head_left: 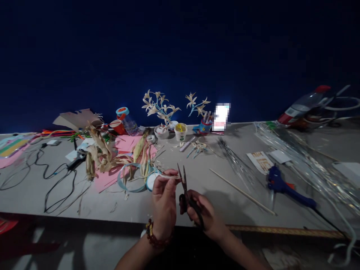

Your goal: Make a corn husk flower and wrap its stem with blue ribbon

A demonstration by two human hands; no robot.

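Note:
In my right hand (200,210) is a pair of dark-handled scissors (184,183), its blades pointing up and slightly parted. My left hand (165,191) pinches a thin pale strip (168,177), which looks like a piece of corn husk, close beside the blades. Whether the blades touch the strip, I cannot tell. Just left of my left hand lie a roll of light blue tape (152,181) and a blue ring-shaped strip (120,182). Dried corn husks (105,153) are heaped on pink paper (101,182) farther left.
Husk-flower stems (159,105) stand at the back among a white cup (180,132) and a pen holder (205,126). A blue glue gun (289,189), wires (236,161) and a thin stick (242,191) lie on the right. Black cables (46,176) run across the left.

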